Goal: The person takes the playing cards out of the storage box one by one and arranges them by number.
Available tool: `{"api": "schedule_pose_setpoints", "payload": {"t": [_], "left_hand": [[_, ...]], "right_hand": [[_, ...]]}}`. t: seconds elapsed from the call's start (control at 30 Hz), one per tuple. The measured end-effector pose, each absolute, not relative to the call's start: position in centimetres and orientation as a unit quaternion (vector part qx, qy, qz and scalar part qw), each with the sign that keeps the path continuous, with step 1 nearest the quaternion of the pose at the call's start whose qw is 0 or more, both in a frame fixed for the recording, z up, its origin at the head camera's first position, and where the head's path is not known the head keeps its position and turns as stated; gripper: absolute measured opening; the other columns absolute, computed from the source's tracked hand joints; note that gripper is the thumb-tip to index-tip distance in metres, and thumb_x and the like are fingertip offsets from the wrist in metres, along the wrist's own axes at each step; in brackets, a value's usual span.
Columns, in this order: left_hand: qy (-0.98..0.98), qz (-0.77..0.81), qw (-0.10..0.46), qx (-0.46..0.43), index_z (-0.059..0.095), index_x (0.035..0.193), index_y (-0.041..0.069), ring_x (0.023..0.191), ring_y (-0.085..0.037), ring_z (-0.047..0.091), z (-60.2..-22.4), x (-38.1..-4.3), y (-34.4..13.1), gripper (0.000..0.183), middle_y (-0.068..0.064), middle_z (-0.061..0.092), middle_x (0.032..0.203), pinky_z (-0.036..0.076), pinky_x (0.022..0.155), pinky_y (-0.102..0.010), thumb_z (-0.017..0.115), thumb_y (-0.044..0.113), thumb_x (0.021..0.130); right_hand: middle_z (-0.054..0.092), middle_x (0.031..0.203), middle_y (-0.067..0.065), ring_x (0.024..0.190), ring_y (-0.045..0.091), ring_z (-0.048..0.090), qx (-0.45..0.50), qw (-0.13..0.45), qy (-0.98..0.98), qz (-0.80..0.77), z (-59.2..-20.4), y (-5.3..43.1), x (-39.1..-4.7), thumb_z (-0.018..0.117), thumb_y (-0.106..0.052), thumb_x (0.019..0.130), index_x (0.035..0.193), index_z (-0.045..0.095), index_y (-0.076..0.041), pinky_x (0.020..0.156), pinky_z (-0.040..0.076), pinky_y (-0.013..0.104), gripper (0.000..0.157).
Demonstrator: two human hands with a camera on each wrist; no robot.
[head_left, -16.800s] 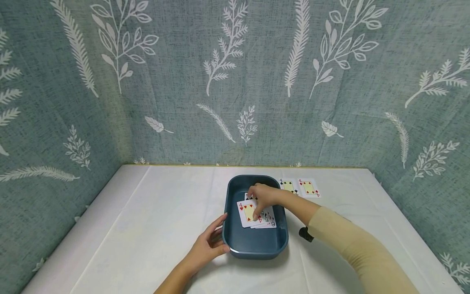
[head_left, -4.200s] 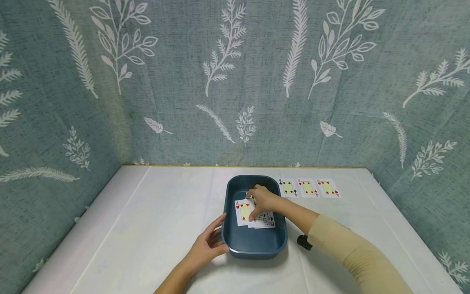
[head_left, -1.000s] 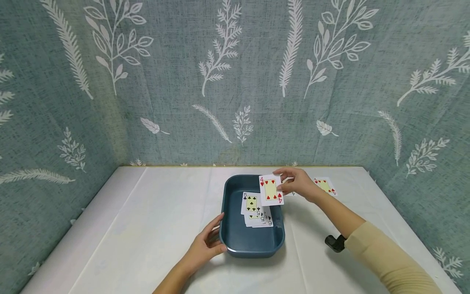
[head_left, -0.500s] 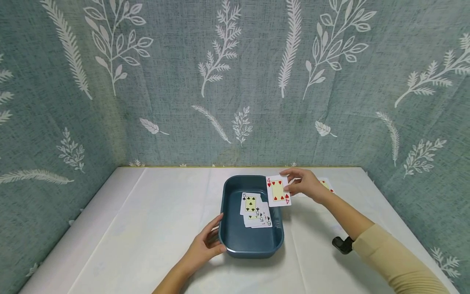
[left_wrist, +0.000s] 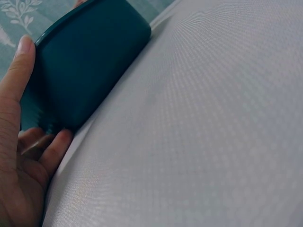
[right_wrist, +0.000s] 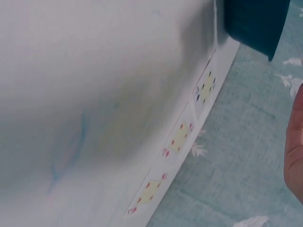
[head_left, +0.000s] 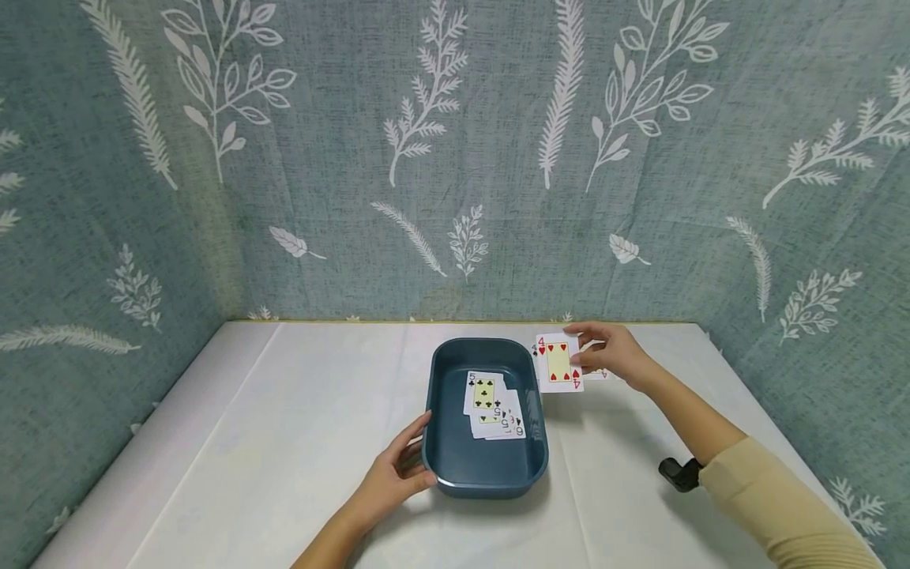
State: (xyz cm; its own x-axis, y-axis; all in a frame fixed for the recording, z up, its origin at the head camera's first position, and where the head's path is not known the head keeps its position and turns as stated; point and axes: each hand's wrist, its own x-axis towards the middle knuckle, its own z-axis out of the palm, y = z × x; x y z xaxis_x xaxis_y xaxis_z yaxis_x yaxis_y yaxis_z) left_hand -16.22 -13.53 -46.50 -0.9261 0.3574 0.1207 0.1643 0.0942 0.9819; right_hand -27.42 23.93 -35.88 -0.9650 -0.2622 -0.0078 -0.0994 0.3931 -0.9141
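My right hand (head_left: 613, 354) pinches a four of hearts (head_left: 558, 363) by its right edge, face up. The card is held beyond the tray's back right corner, overlapping a four of spades (head_left: 535, 350) in the row on the table. A dark blue tray (head_left: 490, 466) sits in the middle. Inside lies a small fanned pile, with a five of clubs (head_left: 485, 393) on top and a six peeking out. My left hand (head_left: 394, 474) rests against the tray's left side, fingers spread. In the left wrist view, one fingertip touches the rim and others lie low against the wall.
The right wrist view shows three cards in a row along the table's back edge: the four of spades (right_wrist: 206, 87), a four of diamonds (right_wrist: 180, 136) and another red card (right_wrist: 149, 191). Leaf-patterned cloth (head_left: 455, 158) rises behind the white table (head_left: 284, 442).
My right hand has lifted the four of hearts out of the tray and carried it right, uncovering the five of clubs. Earlier, a third card joined the row. My left hand has stayed put.
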Motion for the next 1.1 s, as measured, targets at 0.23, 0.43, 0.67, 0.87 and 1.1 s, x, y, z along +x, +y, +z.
{"api": "schedule_pose_setpoints", "payload": {"t": [0.23, 0.43, 0.67, 0.87, 1.1], "left_hand": [[0.737, 0.649, 0.077, 0.175, 0.03, 0.148, 0.014, 0.131, -0.041, 0.04, -46.5, -16.3, -13.5, 0.076, -0.015, 0.027, 0.153, 0.048, 0.096, -0.029, 0.072, 0.015, 0.084], [0.736, 0.649, 0.077, 0.177, 0.03, 0.148, 0.014, 0.131, -0.041, 0.041, -46.5, -16.3, -13.6, 0.077, -0.015, 0.028, 0.153, 0.048, 0.096, -0.029, 0.072, 0.015, 0.084], [0.735, 0.651, 0.07, 0.178, 0.032, 0.148, 0.015, 0.129, -0.041, 0.043, -46.6, -16.2, -13.5, 0.077, -0.014, 0.03, 0.152, 0.049, 0.095, -0.029, 0.073, 0.016, 0.083], [0.731, 0.653, 0.07, 0.184, 0.031, 0.148, 0.014, 0.129, -0.042, 0.042, -46.6, -16.2, -13.5, 0.078, -0.015, 0.029, 0.152, 0.049, 0.095, -0.029, 0.073, 0.016, 0.083], [0.733, 0.652, 0.07, 0.18, 0.031, 0.148, 0.015, 0.129, -0.042, 0.042, -46.7, -16.2, -13.6, 0.078, -0.015, 0.029, 0.152, 0.049, 0.095, -0.029, 0.074, 0.017, 0.083]], "right_hand": [[0.05, 0.108, 0.02, 0.079, 0.012, 0.063, -0.097, 0.068, 0.842, -0.526, -35.8, 25.8, -27.5, 0.072, -0.005, 0.082, 0.134, 0.048, 0.003, 0.072, 0.059, 0.031, 0.058], [0.05, 0.106, 0.018, 0.078, 0.01, 0.063, -0.081, 0.065, 0.844, -0.526, -36.3, 27.3, -27.8, 0.071, -0.005, 0.082, 0.135, 0.047, 0.003, 0.072, 0.059, 0.033, 0.058], [0.05, 0.108, 0.017, 0.078, 0.007, 0.063, -0.066, 0.057, 0.851, -0.517, -36.6, 28.9, -27.9, 0.071, -0.005, 0.082, 0.135, 0.046, 0.003, 0.073, 0.059, 0.031, 0.059], [0.048, 0.105, 0.017, 0.078, 0.008, 0.061, -0.062, 0.057, 0.854, -0.513, -36.9, 30.2, -27.6, 0.069, -0.002, 0.083, 0.136, 0.044, 0.006, 0.075, 0.058, 0.036, 0.059], [0.051, 0.101, 0.014, 0.075, 0.007, 0.062, -0.036, 0.04, 0.864, -0.501, -37.0, 31.9, -27.8, 0.069, -0.002, 0.083, 0.138, 0.041, 0.007, 0.072, 0.059, 0.032, 0.062]]}}
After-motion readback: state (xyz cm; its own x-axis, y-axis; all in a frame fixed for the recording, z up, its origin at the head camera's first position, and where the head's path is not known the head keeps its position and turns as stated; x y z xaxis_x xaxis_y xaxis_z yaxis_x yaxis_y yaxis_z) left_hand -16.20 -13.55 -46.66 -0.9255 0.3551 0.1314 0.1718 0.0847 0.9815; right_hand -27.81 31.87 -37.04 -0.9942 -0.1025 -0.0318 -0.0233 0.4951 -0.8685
